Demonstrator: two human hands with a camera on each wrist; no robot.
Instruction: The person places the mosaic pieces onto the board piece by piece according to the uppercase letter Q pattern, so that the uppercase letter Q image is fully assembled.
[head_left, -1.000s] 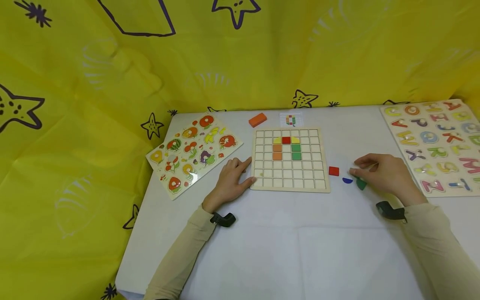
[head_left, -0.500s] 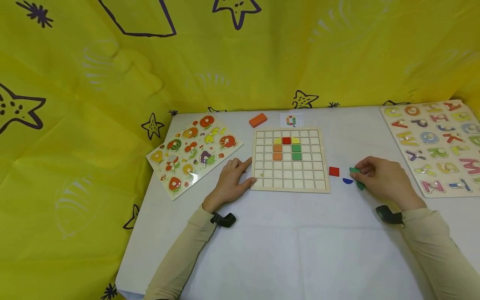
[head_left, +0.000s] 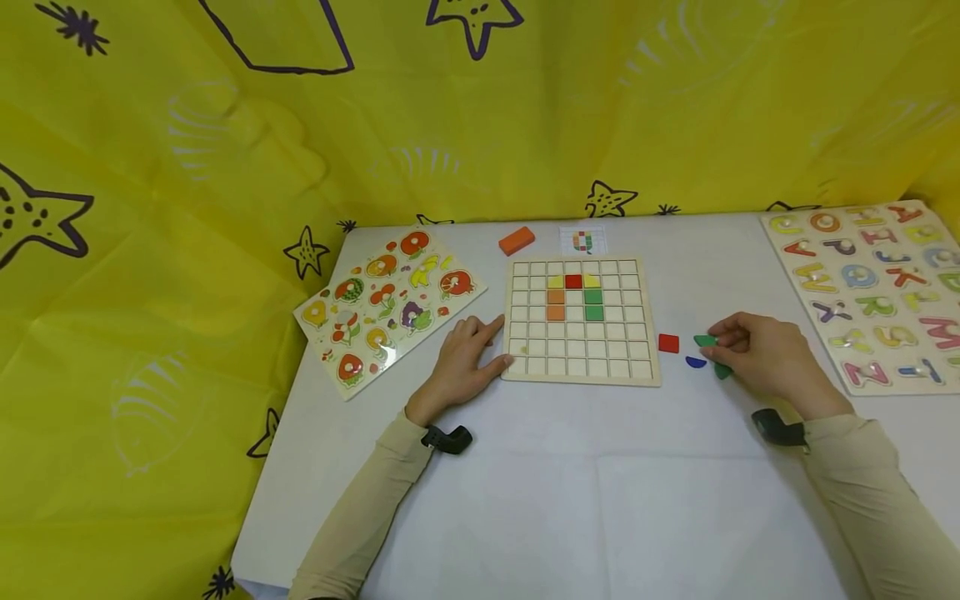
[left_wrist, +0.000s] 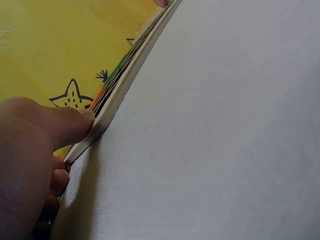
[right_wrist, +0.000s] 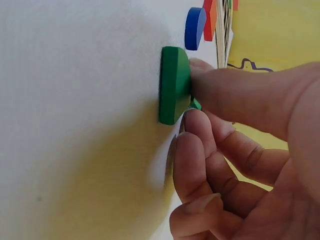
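My right hand (head_left: pixel 767 357) pinches a green piece (head_left: pixel 703 340) near the blue half-disc (head_left: pixel 695 362); my left hand (head_left: pixel 461 362), thumb and forefinger spread, touches the grid board (head_left: pixel 574 367) at its edge.

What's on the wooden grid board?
One red piece, two yellow, two orange and two green sit on the grid board; the left hand touches its edge. Spots beneath the pieces are covered.

The grid board (head_left: pixel 575 331) is pale wood ruled into squares, its inset tiles (head_left: pixel 573 282) yellow, red, orange and green. A loose square tile (head_left: pixel 669 343) is red, a half-round tile (head_left: pixel 696 362) blue, two angled tiles (head_left: pixel 705 340) green. The yellow backdrop (head_left: pixel 480 117) carries dark starfish (head_left: pixel 611 198).
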